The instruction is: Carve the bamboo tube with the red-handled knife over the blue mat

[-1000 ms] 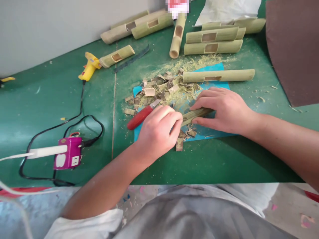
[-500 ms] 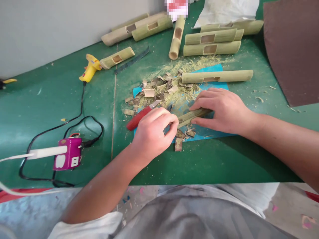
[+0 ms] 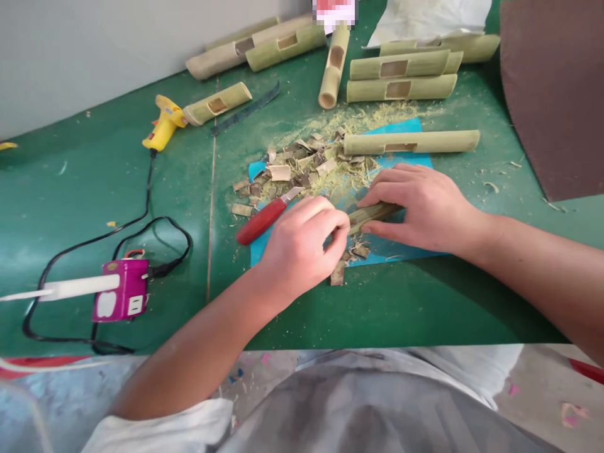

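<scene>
My right hand grips a narrow bamboo piece from above, its thumb along the near side, pressing it on a blue sheet. My left hand is closed in a pinch at the left end of that piece. Whatever lies between its fingertips is hidden. Left of my left hand lies a red-handled knife, blade toward the upper right. Behind both hands is a heap of bamboo chips and shavings. A longer bamboo tube with a cut opening lies beyond my right hand.
Several notched bamboo tubes lie along the back of the green table. At left are a yellow glue gun, a dark blade and a purple power adapter with cables. A brown board stands at right.
My left hand has slid a little to the right along the bamboo piece, covering more of its left end. My right hand keeps its hold. The view has shifted slightly.
</scene>
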Available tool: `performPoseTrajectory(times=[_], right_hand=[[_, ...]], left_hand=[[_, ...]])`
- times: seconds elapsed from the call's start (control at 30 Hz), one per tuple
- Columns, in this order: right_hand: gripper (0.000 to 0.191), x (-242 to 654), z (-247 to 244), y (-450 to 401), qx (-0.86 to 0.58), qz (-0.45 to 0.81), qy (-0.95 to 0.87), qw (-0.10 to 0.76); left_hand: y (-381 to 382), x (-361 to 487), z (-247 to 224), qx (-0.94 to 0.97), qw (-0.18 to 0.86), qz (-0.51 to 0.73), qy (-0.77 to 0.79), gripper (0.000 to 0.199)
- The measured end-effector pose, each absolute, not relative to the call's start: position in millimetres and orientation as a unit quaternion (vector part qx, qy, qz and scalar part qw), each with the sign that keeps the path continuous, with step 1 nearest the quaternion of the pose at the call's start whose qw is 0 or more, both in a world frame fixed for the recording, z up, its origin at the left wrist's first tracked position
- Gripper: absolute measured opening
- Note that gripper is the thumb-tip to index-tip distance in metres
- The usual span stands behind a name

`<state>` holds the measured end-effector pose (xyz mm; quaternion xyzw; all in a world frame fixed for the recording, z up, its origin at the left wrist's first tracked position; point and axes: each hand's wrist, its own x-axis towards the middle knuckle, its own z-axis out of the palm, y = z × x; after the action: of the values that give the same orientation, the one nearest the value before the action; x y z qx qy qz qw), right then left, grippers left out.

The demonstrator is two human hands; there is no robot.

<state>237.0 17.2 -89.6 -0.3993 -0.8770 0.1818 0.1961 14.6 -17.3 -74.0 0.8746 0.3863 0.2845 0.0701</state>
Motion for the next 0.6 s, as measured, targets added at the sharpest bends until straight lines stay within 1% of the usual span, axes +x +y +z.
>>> performPoseTrajectory(times=[0.23,0.6], right_hand=[[0.026,236.0,-89.4,16.7,-0.403,0.180,-0.877,0.189],[0.024,235.3,-89.7,16.3,-0.406,0.186,-0.874,0.192]], left_hand=[[-17.7,12.3,-72.9,0.875,0.061,0.285,0.386,0.019],[-17.0,11.5,-68.3,0.872,0.088,0.267,0.402,0.020]])
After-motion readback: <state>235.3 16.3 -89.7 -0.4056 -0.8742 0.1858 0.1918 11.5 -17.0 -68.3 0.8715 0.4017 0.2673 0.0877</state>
